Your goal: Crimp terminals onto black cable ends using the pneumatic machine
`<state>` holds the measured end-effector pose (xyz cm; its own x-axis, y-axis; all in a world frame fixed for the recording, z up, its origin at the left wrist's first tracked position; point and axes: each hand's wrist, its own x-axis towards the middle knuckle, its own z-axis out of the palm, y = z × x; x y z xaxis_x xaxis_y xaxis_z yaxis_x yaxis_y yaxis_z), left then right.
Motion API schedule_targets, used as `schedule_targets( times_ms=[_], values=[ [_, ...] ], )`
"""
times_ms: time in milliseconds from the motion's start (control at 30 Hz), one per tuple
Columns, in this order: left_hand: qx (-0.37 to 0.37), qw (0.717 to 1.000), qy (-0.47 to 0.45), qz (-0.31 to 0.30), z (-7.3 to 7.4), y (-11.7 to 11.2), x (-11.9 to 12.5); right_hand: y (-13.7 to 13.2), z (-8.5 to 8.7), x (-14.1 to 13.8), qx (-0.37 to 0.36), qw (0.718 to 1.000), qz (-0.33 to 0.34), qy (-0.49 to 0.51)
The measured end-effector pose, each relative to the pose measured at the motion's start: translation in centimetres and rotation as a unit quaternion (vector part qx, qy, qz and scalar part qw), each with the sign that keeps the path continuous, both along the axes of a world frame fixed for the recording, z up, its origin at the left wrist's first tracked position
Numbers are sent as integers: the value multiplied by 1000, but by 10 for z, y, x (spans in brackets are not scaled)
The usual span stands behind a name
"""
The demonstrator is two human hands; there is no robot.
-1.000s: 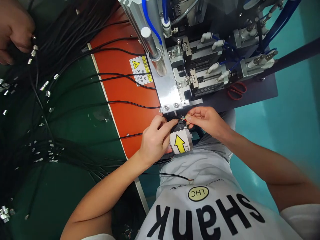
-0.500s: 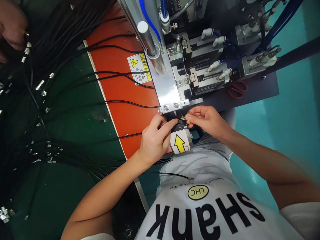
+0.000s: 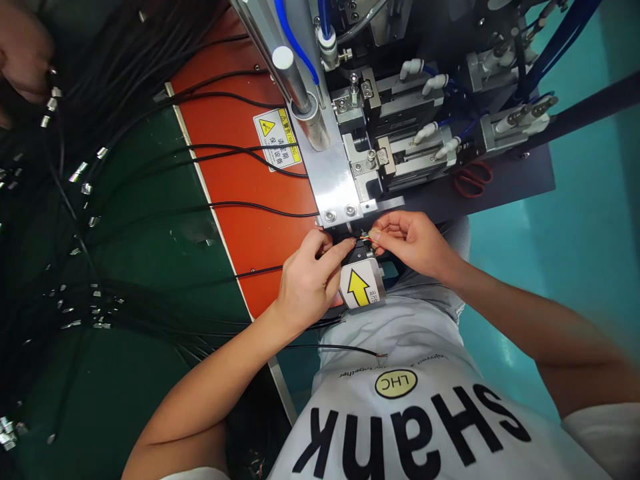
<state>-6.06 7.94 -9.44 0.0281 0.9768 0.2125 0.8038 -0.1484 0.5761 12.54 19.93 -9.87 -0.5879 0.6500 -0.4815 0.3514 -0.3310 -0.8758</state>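
Note:
My left hand is closed in a pinch on a black cable at the front of a metal machine, its fingertips pressed against a small black fixture. My right hand pinches the thin coloured wires at the cable's end, right over that fixture. A white label with a yellow arrow sits just below both hands.
Several black cables with metal ends cross an orange mat and a green table on the left. Another person's hand holds cables at the top left. Red scissors lie by the machine's pneumatic cylinders.
Both hands stay at the fixture; only the view has shifted slightly. The other person's hand has moved a little up and left.

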Motion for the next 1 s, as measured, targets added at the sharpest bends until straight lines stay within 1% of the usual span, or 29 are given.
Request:
schedule_targets(
  times_ms=[100, 267, 367, 433, 533, 600, 667, 833, 900, 1000],
  values=[
    [4, 1000, 5, -2, 0, 0, 0, -1, -1, 0, 19, 1000, 1, 1],
    [4, 1000, 6, 0, 0, 0, 0, 0, -3, 1, 5, 1000, 4, 5],
    [2, 1000, 7, 2, 0, 0, 0, 0, -3, 0, 19, 1000, 7, 1],
    [-1, 1000, 10, 1, 0, 0, 0, -2, 0, 0, 49, 999, 10, -12],
    [1, 1000, 21, -8, -1, 0, 0, -4, 5, 0, 116, 992, 17, -42],
    [0, 1000, 27, -12, -1, 0, -1, -5, 7, 0, 141, 988, 20, -53],
    [-4, 999, 30, -12, 0, 0, -1, -4, 7, 0, 127, 991, 20, -48],
    [-6, 1000, 23, -13, 0, 1, -1, -2, 1, 0, 37, 999, 8, -11],
    [-5, 1000, 19, -14, -1, 1, -1, -1, 0, 1, 28, 1000, 7, -7],
    [-8, 1000, 19, -13, -2, 0, -1, -1, 2, 1, 52, 998, 14, -13]
  ],
)
